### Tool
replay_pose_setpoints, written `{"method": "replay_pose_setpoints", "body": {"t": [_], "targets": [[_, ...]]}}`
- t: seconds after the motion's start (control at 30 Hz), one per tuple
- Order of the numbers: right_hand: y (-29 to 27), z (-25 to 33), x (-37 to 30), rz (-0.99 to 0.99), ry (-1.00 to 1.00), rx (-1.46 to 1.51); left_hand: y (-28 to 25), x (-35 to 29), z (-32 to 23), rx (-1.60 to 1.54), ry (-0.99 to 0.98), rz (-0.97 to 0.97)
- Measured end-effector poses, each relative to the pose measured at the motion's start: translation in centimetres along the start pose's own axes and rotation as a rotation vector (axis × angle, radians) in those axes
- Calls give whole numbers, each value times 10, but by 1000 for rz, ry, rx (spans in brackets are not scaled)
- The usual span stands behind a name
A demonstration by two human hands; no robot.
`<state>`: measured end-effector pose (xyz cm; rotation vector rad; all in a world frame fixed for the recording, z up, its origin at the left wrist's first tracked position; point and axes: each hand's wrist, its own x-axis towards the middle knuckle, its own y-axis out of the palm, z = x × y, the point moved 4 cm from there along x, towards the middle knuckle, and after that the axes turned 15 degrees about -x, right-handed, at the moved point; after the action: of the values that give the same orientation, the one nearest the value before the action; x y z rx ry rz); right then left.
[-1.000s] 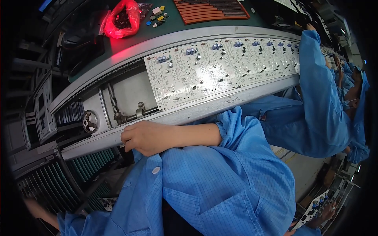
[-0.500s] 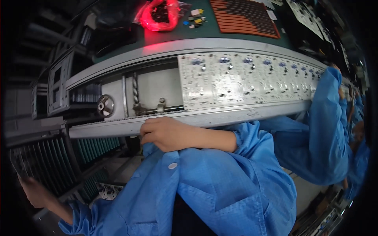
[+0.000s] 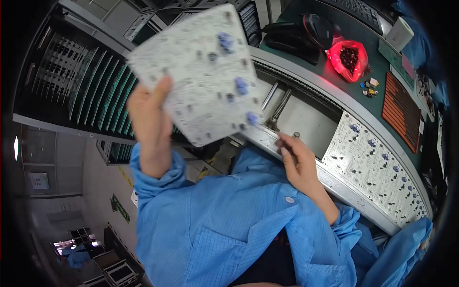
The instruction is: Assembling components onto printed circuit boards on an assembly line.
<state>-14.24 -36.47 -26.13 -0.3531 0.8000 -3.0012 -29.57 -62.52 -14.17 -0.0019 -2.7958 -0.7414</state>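
Observation:
My left hand (image 3: pixel 151 124) is closed on the edge of a white printed circuit board (image 3: pixel 201 76). The thumb presses on its face. Blue and black components stand on the board, which is tilted, raised and slightly blurred, and hides part of the conveyor behind it. My right hand (image 3: pixel 301 165) is at the near metal rail (image 3: pixel 344 184) of the conveyor, its thumb and forefinger apart and nothing visible between them. To its right, a row of similar white boards (image 3: pixel 377 167) lies between the rails. Between hand and row, the conveyor bed (image 3: pixel 311 119) shows a spring and a rod.
A slotted rack (image 3: pixel 91 91) with green boards stands at left. Beyond the conveyor, a green bench carries a black scanner-like device (image 3: pixel 318 31), a red-lit bag of small dark parts (image 3: pixel 349 60), loose components (image 3: pixel 369 87) and an orange-brown ribbed tray (image 3: pixel 401 110). A blue sleeve shows at lower right.
My view has swung left. My left hand has come up from beside the rack with a board in it. My right hand has lifted from resting on the rail, its fingers now extended.

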Motion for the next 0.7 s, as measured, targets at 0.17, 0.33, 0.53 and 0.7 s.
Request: {"method": "replay_pose_setpoints", "body": {"t": [0.17,0.33,0.53,0.7], "targets": [[11,-12,1,-190,243,442,1,-4,75,-325,-253,-12],[17,-17,11,-276,273,730,8,-19,117,-590,-462,-63],[-16,-48,3,-374,548,804,-6,-13,116,-670,-862,148],[-30,-55,1,-379,639,524,-29,4,159,31,-831,303]]}}
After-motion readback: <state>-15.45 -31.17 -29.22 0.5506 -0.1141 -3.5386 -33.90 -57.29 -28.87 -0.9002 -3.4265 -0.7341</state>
